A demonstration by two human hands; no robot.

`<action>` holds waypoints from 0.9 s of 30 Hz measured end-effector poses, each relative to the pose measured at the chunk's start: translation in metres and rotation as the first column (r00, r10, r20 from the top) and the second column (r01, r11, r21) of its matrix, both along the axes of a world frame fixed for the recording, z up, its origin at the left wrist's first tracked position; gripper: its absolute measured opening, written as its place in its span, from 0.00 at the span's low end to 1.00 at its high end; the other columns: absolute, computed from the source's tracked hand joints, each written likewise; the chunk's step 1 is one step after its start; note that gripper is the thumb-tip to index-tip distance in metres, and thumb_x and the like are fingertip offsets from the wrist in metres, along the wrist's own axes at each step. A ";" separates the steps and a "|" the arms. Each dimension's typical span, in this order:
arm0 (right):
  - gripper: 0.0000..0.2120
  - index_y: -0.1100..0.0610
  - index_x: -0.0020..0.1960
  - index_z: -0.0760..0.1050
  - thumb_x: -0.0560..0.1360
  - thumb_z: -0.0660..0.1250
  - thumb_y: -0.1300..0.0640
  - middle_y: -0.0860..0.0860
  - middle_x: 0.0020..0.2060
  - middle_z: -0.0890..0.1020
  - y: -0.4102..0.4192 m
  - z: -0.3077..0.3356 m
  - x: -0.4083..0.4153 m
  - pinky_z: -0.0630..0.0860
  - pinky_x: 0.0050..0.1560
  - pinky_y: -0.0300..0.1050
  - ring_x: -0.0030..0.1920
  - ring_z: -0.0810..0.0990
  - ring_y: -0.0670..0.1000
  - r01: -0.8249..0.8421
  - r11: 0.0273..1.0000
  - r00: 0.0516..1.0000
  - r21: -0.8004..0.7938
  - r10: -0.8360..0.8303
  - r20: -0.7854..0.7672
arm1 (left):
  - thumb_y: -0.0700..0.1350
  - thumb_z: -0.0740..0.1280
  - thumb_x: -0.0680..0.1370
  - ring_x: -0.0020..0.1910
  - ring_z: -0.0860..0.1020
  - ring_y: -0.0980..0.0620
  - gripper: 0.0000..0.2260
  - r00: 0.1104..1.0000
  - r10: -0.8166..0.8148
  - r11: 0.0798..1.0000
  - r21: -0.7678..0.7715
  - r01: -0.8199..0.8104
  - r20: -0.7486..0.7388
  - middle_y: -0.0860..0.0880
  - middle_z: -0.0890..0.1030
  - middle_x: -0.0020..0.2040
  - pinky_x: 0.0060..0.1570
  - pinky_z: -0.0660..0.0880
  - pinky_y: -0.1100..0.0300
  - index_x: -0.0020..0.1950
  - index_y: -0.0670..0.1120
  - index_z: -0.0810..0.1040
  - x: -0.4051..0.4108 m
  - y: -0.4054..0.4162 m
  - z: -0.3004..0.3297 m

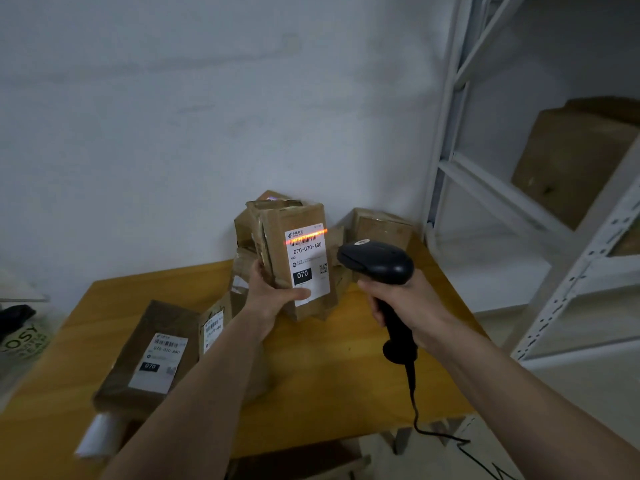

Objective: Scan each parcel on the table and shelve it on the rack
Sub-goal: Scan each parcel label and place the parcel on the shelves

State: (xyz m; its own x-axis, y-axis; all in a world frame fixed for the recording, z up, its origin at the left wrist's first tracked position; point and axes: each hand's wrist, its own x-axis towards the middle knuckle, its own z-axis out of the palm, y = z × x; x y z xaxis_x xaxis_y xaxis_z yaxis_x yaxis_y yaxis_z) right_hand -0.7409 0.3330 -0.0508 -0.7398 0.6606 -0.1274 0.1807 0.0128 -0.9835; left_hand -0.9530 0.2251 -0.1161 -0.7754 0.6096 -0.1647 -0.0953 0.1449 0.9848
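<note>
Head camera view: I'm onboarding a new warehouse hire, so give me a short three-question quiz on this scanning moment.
1. True or false: the scanner's orange line falls across the barcode on the held parcel.
2. Which hand grips the barcode scanner? A) left B) right C) neither
3. Fill in: the large number in the label's black box reads ___.

Key:
1. True; the line crosses the barcode on the label.
2. B; the right hand holds the scanner, and the left hand holds the parcel.
3. 070.

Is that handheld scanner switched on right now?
On. The scanner in the right hand throws an orange line across the barcode on the parcel held upright by the left hand.
</note>
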 end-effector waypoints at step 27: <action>0.03 0.62 0.43 0.81 0.73 0.73 0.62 0.56 0.29 0.79 0.028 0.016 0.291 0.74 0.30 0.44 0.26 0.74 0.51 0.171 0.958 0.950 -0.229 -0.222 -0.219 | 0.40 0.85 0.53 0.56 0.82 0.40 0.45 0.810 -0.495 0.803 -0.191 0.564 0.314 0.43 0.82 0.59 0.53 0.78 0.36 0.67 0.48 0.70 0.289 0.042 0.021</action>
State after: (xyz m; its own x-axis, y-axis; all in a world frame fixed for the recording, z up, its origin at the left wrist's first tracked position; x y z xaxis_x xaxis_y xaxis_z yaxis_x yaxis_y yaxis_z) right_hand -0.4502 0.3607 -0.0353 -0.6232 0.7743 -0.1101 -0.0822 -0.2048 -0.9753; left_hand -0.6644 0.2669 -0.0947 -0.2584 0.8186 -0.5130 -0.1507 0.4904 0.8584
